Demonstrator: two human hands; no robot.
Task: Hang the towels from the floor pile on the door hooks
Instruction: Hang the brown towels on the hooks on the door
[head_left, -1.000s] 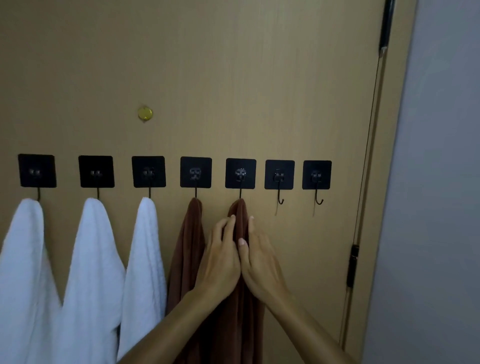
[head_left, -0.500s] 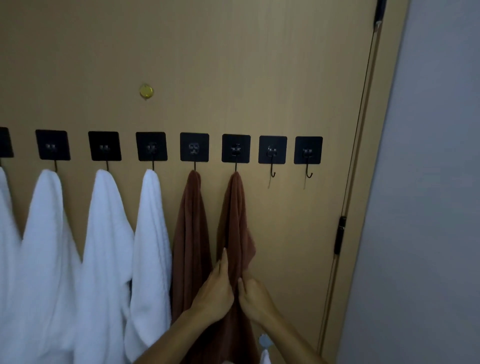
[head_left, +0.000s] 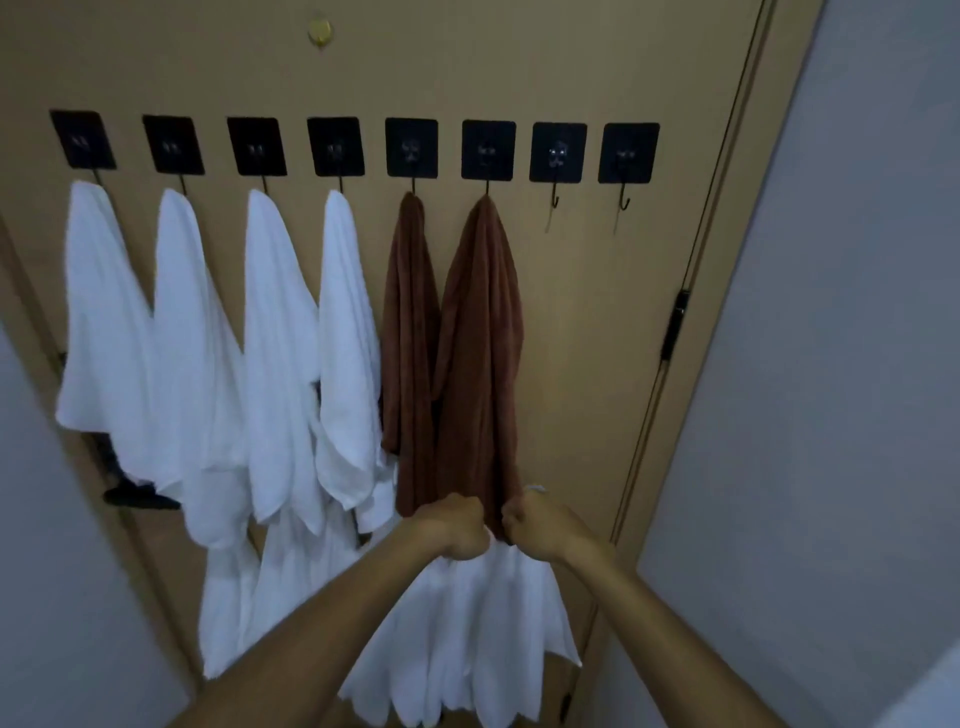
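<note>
A: What does the towel in hand look like?

B: It's the second brown towel (head_left: 480, 332), hanging in long soft folds from the sixth hook (head_left: 487, 150) counting from the left. The left hand (head_left: 457, 527) and the right hand (head_left: 535, 525) are both curled into fists around its bottom edge, knuckles almost touching each other, with the fabric pinched between them.

A: And the rest of the row?

B: Four white towels (head_left: 280, 332) hang from the first four hooks, overlapping at their sides. A first brown towel (head_left: 410, 322) hangs from the fifth hook, just beside the held one and touching it lower down. More white cloth (head_left: 467, 639) spreads out below the fists; I cannot tell whether it hangs or lies on the floor.

A: Anything in the way?

B: Both forearms cross in front of that white cloth. A dark door handle (head_left: 137, 499) pokes out at the left, partly covered by the white towels.

A: Where is there room?

B: Two bare hooks (head_left: 556, 200) sit at the right end of the row, with plain door (head_left: 597, 364) beneath them. Right of those come the door's edge and a black hinge (head_left: 675, 325), then a grey wall (head_left: 831, 364). A brass peephole (head_left: 320, 32) sits above the row.
</note>
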